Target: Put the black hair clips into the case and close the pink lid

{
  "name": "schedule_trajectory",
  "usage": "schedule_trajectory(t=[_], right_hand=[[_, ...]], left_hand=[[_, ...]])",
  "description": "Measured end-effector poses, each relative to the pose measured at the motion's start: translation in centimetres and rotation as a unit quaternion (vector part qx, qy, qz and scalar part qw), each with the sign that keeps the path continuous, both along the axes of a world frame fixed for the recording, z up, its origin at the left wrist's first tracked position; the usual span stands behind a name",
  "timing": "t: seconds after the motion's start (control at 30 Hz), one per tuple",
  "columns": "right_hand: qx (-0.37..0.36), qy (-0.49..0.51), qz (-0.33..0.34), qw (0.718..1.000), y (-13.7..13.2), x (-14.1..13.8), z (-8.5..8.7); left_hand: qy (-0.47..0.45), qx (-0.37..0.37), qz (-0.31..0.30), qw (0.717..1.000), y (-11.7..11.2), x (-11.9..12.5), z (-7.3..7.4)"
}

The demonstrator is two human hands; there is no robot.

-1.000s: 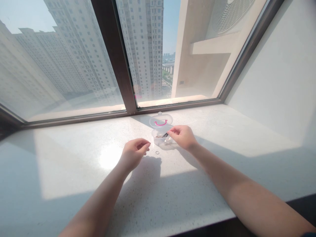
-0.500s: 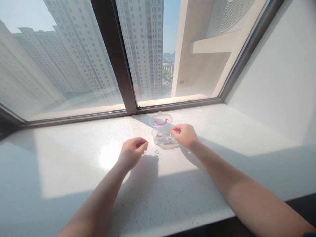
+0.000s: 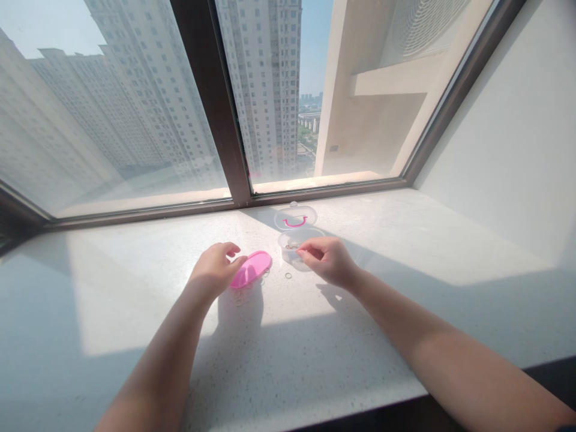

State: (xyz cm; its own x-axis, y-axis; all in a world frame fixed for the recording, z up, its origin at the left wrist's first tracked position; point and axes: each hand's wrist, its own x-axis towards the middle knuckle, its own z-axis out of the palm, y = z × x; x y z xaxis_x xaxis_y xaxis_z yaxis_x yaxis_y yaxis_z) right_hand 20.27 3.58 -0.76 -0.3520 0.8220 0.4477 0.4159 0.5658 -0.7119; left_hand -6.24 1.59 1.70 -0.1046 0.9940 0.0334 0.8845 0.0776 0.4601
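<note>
My left hand [image 3: 215, 267] hovers at the left edge of a pink oval dish or lid [image 3: 258, 264], thumb and fingers parted with nothing visible between them. Several small thin rings [image 3: 239, 295] lie on the white sill around that pink piece. A single ring [image 3: 288, 275] rests apart, near the clear box. With thumb and fingertips pinched together, my right hand [image 3: 327, 259] is at the front right of the clear plastic box [image 3: 286, 254]; whatever it grips is too small to make out. Some small rings show inside the box, partly hidden by this hand.
The box's clear lid [image 3: 281, 217], with a pink handle [image 3: 296, 224], stands opened back toward the window frame [image 3: 240, 195]. A white wall [image 3: 513, 162] closes off the right side. The sill's front edge [image 3: 360, 414] runs below my arms. Sunlight and shadow cross the sill.
My left hand has moved left and its fingers have parted, bringing the pink piece and several rings into view. My right hand has shifted slightly left and down at the box.
</note>
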Motion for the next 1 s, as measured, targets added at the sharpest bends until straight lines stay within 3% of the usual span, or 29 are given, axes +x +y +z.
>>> schedule_trajectory(t=[0.17,0.3,0.5,0.67,0.77,0.87,1.0], right_hand=[[-0.009,-0.006,0.045,0.999,-0.4,-0.5,-0.1],[-0.013,0.002,0.044,0.999,-0.3,-0.5,-0.1],[-0.006,0.015,0.021,1.000,-0.2,-0.3,-0.2],[0.076,0.033,-0.062,0.995,0.4,0.2,0.1],[0.126,-0.023,-0.064,0.990,1.2,0.7,0.0],[0.113,-0.103,-0.065,0.986,2.0,1.0,-0.6],[0.094,-0.115,-0.016,0.989,2.7,1.0,-1.2]], left_hand=[[0.022,-0.062,-0.058,0.996,0.1,0.3,-1.4],[0.052,-0.043,-0.076,0.995,0.2,0.7,-1.9],[-0.011,-0.075,-0.023,0.997,-0.1,0.1,-0.2],[-0.046,0.007,0.009,0.999,-0.3,-0.5,1.4],[-0.055,0.063,0.000,0.996,-0.3,-0.3,1.5],[-0.078,0.103,-0.029,0.991,-0.3,0.1,1.2],[-0.173,0.125,-0.068,0.975,-0.2,0.8,0.6]])
